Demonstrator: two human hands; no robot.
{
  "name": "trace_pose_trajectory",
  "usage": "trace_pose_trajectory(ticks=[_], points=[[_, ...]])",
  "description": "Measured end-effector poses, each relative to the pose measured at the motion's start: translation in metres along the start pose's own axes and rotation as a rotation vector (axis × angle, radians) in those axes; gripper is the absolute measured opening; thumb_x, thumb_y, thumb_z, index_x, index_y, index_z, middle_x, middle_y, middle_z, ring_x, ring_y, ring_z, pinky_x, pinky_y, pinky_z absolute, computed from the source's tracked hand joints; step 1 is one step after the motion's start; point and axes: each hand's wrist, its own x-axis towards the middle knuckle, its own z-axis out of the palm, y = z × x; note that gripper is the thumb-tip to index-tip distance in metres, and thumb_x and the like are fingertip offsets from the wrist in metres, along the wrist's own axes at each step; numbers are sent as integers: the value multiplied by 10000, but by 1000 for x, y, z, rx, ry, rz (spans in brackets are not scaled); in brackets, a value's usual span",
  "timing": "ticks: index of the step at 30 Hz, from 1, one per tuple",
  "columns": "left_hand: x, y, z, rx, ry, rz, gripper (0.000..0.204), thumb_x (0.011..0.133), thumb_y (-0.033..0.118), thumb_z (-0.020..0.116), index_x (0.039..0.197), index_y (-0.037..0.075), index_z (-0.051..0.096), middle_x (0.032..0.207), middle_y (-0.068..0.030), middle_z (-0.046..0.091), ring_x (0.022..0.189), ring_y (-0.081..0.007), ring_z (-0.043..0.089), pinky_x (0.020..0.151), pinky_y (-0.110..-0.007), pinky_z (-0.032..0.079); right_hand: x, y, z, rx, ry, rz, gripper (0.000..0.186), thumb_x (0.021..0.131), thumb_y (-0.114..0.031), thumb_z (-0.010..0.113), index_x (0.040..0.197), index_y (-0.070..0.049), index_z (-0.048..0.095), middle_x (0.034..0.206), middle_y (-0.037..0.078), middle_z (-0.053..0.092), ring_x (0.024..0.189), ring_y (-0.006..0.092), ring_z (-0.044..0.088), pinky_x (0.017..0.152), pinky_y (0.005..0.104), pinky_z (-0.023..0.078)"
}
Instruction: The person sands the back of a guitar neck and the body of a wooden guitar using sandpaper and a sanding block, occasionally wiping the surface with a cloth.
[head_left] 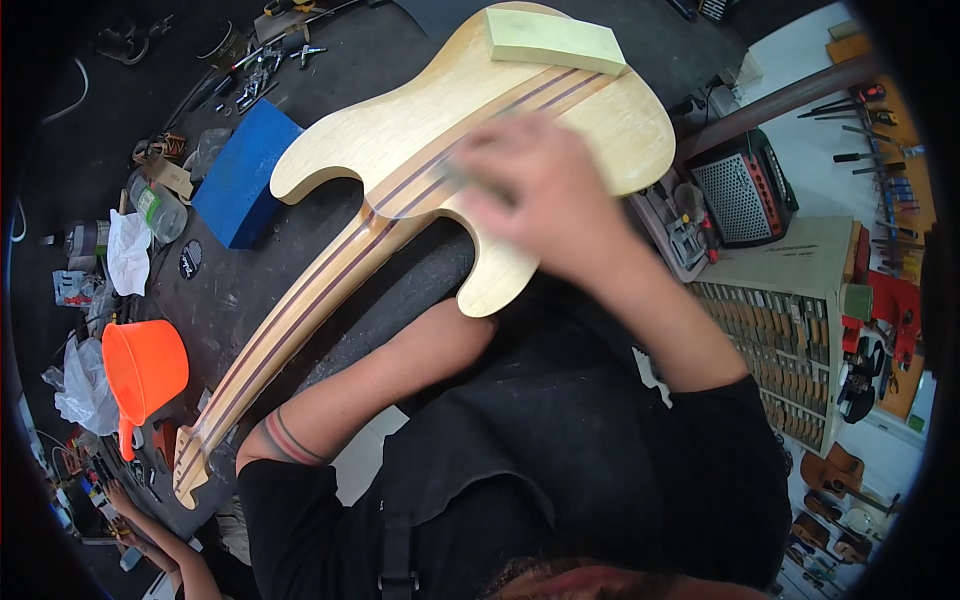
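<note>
My right hand [535,185]: blurring over the guitar [400,190]; whether it is holding anything, I cannot tell. My left hand: hiding behind the guitar's near side, grip unseen. Guitar: lying back-up before me, long axis running from the worktop's [240,280] near left corner toward far right, wide end under my right hand. Yellow block [550,40]: resting along its far edge. Blue block [245,175]: sitting leftward.
</note>
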Motion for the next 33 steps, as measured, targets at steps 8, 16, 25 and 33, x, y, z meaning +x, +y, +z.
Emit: trace_pose_trajectory(ticks=[8, 16, 25, 33], points=[[4, -6, 14, -159, 203, 110, 240, 1017, 57, 604, 1139, -42, 786, 1063, -308, 813, 978, -479, 824, 900, -577, 666, -2, -43, 9, 12, -25, -104, 457, 938, -351, 879, 1347, -150, 840, 1438, 75, 764, 1393, 380, 653, 1213, 579, 493], [6, -4, 11, 12, 168, 128, 179, 959, 61, 666, 926, -11, 826, 913, -263, 814, 876, -440, 841, 807, -533, 684, 0, -48, 15, -26, -4, -99, 463, 940, -330, 882, 1353, -123, 845, 1424, 83, 772, 1417, 404, 645, 1243, 588, 466], [4, 6, -3, -56, -158, -99, 206, 1021, 88, 646, 1061, -37, 804, 1056, -290, 807, 1048, -468, 810, 936, -577, 647, 5, 11, -8, 46, -33, -25, 361, 955, -207, 841, 1295, -88, 868, 1366, 113, 800, 1326, 372, 691, 1163, 513, 557], [-7, 73, -59, -67, -176, 127, 275, 1002, 95, 716, 1239, -1, 818, 1207, -197, 821, 1082, -379, 820, 942, -495, 668, -15, 80, -26, 9, 60, 75, 397, 962, -294, 825, 1330, -149, 861, 1399, 24, 773, 1318, 332, 662, 1164, 517, 521]])
